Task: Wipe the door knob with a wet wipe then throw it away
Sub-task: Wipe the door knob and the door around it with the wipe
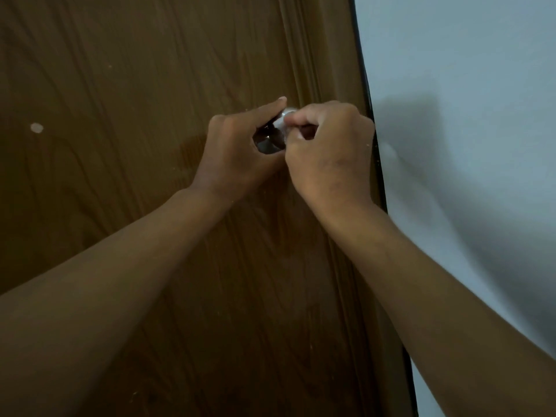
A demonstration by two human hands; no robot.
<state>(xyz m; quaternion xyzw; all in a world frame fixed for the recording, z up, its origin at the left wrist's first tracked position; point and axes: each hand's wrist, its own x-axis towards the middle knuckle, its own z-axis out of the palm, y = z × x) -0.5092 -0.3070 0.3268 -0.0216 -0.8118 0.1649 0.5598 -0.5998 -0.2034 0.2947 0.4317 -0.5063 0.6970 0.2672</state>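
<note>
A brown wooden door [120, 176] with a wavy grain pattern is seen across the left and middle of the view. A small pale round spot [36, 127] is marked on its surface at the left. Vertical moulded trim [304, 55] is run along the door's right side, ended by a dark edge strip [362, 70]. A plain pale grey-blue wall [466, 70] is shown to the right, crossed by soft dark shadows. The light is dim.

two hands, left hand [237, 152], right hand [329, 155], one door knob [267, 142], one wet wipe [282, 120], one door [135, 115]
</note>
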